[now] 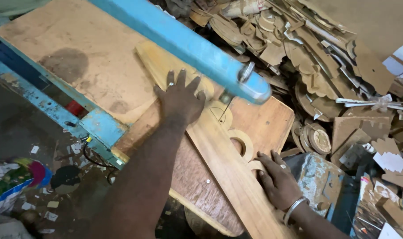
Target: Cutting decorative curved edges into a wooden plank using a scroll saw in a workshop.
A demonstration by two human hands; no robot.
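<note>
A long pale wooden plank [230, 170] lies diagonally across the brown saw table [90, 66], with curved ring shapes cut along its right edge. My left hand [180, 99] presses flat on the plank's upper part, fingers spread, a ring on one finger. My right hand [279, 179], with a ring and a metal bangle, rests on the plank's lower right edge beside a cut curve. The blue saw arm [188, 46] reaches over the plank; its thin blade [223, 110] meets the wood just right of my left hand.
A big heap of cut wooden scraps and scalloped shapes [316, 62] fills the right side. A worn metal block [319, 177] stands by my right hand. The table's blue frame [55, 108] runs at left, with paper bits and a colourful bag [15, 181] on the floor.
</note>
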